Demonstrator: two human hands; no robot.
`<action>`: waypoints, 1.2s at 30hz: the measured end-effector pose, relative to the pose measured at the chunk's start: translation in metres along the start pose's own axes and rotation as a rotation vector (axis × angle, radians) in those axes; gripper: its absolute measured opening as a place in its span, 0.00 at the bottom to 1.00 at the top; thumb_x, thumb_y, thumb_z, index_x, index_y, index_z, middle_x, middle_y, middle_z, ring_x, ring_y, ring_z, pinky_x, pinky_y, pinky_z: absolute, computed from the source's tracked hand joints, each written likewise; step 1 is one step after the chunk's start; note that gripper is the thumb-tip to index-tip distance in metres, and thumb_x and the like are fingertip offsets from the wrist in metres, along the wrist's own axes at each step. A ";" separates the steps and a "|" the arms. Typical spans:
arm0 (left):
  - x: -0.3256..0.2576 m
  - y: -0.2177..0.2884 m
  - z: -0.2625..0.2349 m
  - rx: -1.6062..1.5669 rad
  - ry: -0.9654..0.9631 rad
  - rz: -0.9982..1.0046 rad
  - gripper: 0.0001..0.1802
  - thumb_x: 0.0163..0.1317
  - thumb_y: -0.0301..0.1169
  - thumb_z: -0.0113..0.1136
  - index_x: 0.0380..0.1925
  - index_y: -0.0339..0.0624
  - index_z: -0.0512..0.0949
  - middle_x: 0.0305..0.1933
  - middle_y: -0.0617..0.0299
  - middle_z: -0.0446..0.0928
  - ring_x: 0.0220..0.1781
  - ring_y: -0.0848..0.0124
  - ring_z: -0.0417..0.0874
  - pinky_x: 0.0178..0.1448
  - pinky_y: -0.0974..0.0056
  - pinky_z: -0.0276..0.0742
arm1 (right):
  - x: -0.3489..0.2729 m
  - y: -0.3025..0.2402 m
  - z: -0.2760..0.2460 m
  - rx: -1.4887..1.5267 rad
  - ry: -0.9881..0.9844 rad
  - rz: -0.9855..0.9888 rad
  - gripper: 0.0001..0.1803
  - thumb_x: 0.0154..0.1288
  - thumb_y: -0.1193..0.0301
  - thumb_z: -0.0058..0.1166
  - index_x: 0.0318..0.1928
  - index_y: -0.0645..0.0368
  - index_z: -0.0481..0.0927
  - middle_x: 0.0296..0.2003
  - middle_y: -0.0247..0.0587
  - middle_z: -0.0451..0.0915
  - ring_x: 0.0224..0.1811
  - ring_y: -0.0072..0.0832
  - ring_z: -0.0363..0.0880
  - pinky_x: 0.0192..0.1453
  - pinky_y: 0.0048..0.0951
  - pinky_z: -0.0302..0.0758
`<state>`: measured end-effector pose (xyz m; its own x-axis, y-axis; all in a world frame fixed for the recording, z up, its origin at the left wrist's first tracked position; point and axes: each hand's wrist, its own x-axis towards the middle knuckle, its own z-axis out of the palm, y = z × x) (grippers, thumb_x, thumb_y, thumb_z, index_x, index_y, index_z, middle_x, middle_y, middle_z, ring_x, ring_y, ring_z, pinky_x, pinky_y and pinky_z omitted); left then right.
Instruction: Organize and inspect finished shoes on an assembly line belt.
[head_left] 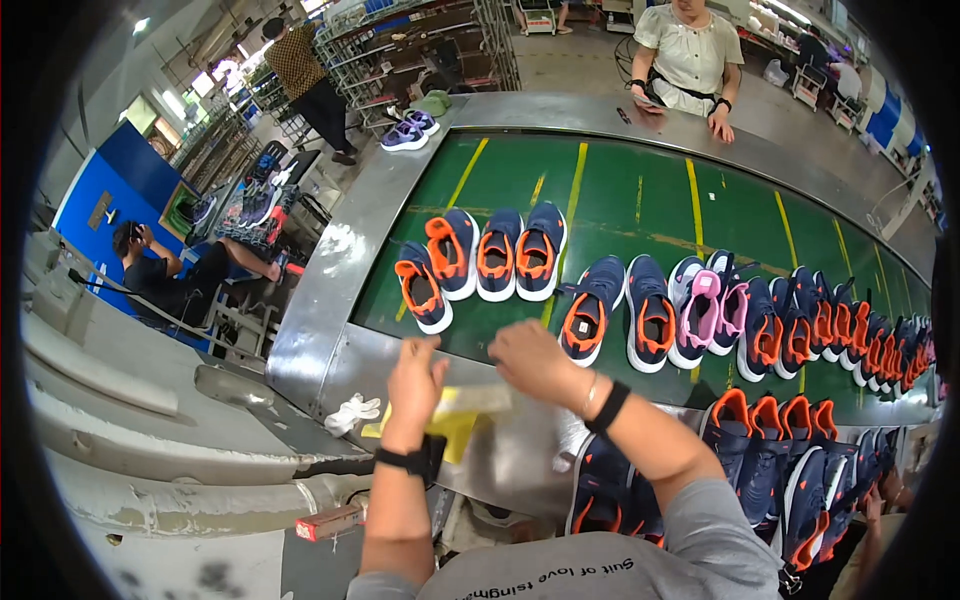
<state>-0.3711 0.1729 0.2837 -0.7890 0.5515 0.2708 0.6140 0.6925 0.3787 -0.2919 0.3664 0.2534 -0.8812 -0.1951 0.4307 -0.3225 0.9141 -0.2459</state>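
Observation:
My left hand (414,382) is above the metal edge of the conveyor, its fingers drawn together. My right hand (540,358) is to its right with fingers curled in, next to a navy and orange sneaker (597,300). Whatever either hand may pinch is too small to make out. Below both hands a yellow sheet (455,432) lies on the metal ledge, with a pale strip across its top. Just beyond the hands, several navy sneakers with orange linings, one being the leftmost sneaker (423,290), stand in a row on the green belt (620,190).
A crumpled white glove or cloth (352,413) lies left of the yellow sheet. More sneakers (765,425) fill a rack at my right. A pink-lined sneaker (697,315) stands mid-row. Purple shoes (408,130) sit at the far left corner. A co-worker (685,60) stands across the belt.

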 end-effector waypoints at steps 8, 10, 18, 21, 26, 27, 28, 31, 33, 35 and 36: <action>-0.100 0.037 -0.026 -0.130 -0.091 0.077 0.14 0.53 0.29 0.60 0.41 0.41 0.75 0.38 0.53 0.74 0.36 0.52 0.77 0.37 0.58 0.73 | -0.076 -0.075 -0.041 0.502 -0.129 0.236 0.23 0.53 0.61 0.57 0.47 0.60 0.73 0.45 0.47 0.74 0.50 0.44 0.70 0.56 0.38 0.64; -0.114 0.036 -0.035 -0.152 -0.112 0.117 0.14 0.53 0.29 0.60 0.41 0.41 0.75 0.37 0.53 0.74 0.35 0.52 0.77 0.36 0.58 0.73 | -0.088 -0.099 -0.044 0.513 -0.155 0.246 0.29 0.52 0.60 0.60 0.52 0.61 0.69 0.47 0.48 0.73 0.51 0.43 0.69 0.58 0.38 0.62; -0.161 0.023 -0.064 -0.427 -0.179 0.179 0.12 0.56 0.29 0.57 0.40 0.41 0.76 0.34 0.56 0.75 0.24 0.62 0.75 0.29 0.63 0.71 | -0.127 -0.195 -0.046 0.723 -0.159 0.420 0.21 0.54 0.67 0.58 0.47 0.63 0.71 0.36 0.48 0.77 0.35 0.44 0.76 0.42 0.35 0.72; -0.170 0.020 -0.068 -0.594 -0.246 0.152 0.12 0.52 0.27 0.60 0.38 0.37 0.77 0.31 0.60 0.77 0.16 0.73 0.67 0.23 0.69 0.64 | -0.141 -0.223 -0.053 0.790 -0.247 0.586 0.12 0.58 0.71 0.54 0.41 0.62 0.75 0.32 0.45 0.79 0.32 0.36 0.78 0.39 0.29 0.73; -0.186 0.021 -0.066 -0.608 -0.480 0.339 0.12 0.53 0.30 0.61 0.37 0.39 0.77 0.31 0.58 0.79 0.17 0.70 0.71 0.24 0.67 0.65 | -0.165 -0.255 -0.070 0.750 -0.124 0.700 0.10 0.59 0.70 0.52 0.39 0.63 0.77 0.28 0.49 0.78 0.30 0.38 0.77 0.37 0.32 0.71; -0.189 0.026 -0.066 -0.600 -0.441 0.621 0.12 0.52 0.30 0.60 0.36 0.39 0.78 0.31 0.57 0.79 0.18 0.66 0.72 0.25 0.66 0.66 | -0.171 -0.259 -0.072 0.740 -0.127 0.725 0.10 0.59 0.70 0.52 0.39 0.63 0.77 0.28 0.49 0.78 0.31 0.38 0.77 0.37 0.32 0.71; -0.192 0.032 -0.067 -0.587 -0.390 0.902 0.11 0.52 0.30 0.60 0.35 0.38 0.78 0.31 0.55 0.79 0.19 0.63 0.74 0.27 0.65 0.67 | -0.178 -0.262 -0.075 0.730 -0.130 0.748 0.10 0.59 0.70 0.51 0.39 0.63 0.77 0.29 0.49 0.79 0.32 0.37 0.78 0.38 0.32 0.71; -0.204 0.048 -0.069 -0.517 -0.607 0.876 0.10 0.51 0.29 0.60 0.33 0.36 0.78 0.30 0.52 0.79 0.24 0.58 0.76 0.31 0.63 0.70 | -0.194 -0.274 -0.088 0.727 -0.095 0.801 0.10 0.60 0.70 0.51 0.39 0.64 0.76 0.29 0.48 0.79 0.32 0.36 0.78 0.38 0.31 0.71; -0.210 0.059 -0.070 -0.573 -0.817 0.704 0.11 0.50 0.29 0.60 0.32 0.34 0.78 0.29 0.50 0.78 0.27 0.58 0.78 0.35 0.62 0.72 | -0.206 -0.280 -0.089 0.706 -0.046 0.811 0.10 0.58 0.71 0.51 0.38 0.64 0.77 0.28 0.47 0.78 0.32 0.39 0.77 0.38 0.33 0.71; -0.217 0.069 -0.066 -0.578 -0.904 0.635 0.12 0.50 0.29 0.61 0.34 0.33 0.77 0.29 0.49 0.78 0.29 0.59 0.79 0.36 0.63 0.72 | -0.216 -0.287 -0.089 0.383 0.075 0.736 0.09 0.55 0.71 0.52 0.36 0.62 0.77 0.28 0.45 0.78 0.33 0.41 0.77 0.39 0.36 0.71; -0.219 0.074 -0.063 -0.577 -0.906 0.648 0.12 0.50 0.29 0.61 0.34 0.33 0.77 0.29 0.49 0.78 0.29 0.59 0.79 0.36 0.63 0.72 | -0.220 -0.291 -0.092 0.221 0.144 0.660 0.08 0.53 0.71 0.53 0.34 0.59 0.78 0.27 0.42 0.77 0.34 0.41 0.75 0.40 0.37 0.70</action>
<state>-0.1539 0.0740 0.3081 0.0930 0.9934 -0.0667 0.6039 -0.0030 0.7970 0.0276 0.1762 0.3104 -0.8674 0.4370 0.2381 0.1867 0.7291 -0.6584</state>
